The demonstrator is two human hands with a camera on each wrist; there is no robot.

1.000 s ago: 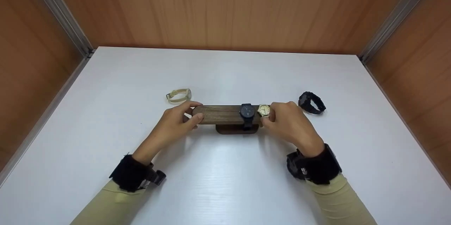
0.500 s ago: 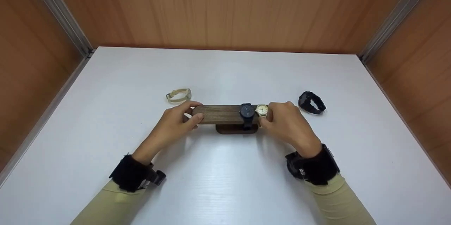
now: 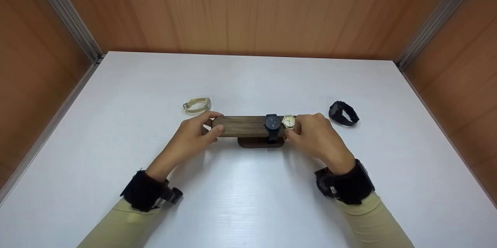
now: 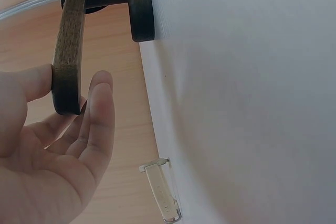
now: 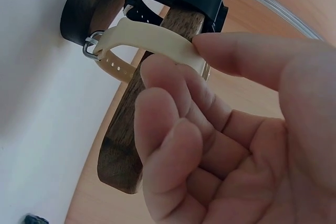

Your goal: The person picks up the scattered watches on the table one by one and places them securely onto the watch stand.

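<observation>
Head view: left hand (image 3: 194,131) grips stand (image 3: 242,125) steady; right hand (image 3: 316,135) pinches cream watch (image 3: 288,121); slide strap level, clear of black watch (image 3: 272,123).

Middle of the white table (image 3: 248,201) is taken up by the wooden watch stand (image 3: 244,125), with the left hand (image 3: 192,135) on one end and the right hand (image 3: 318,135) on the other, so both ends are blocked. A beige watch (image 3: 198,105) lies just behind the left hand, a black watch (image 3: 343,113) near the right. Open tabletop in front of the stand between the forearms, and a wide bare stretch behind it up to the wooden back wall (image 3: 248,11).
</observation>
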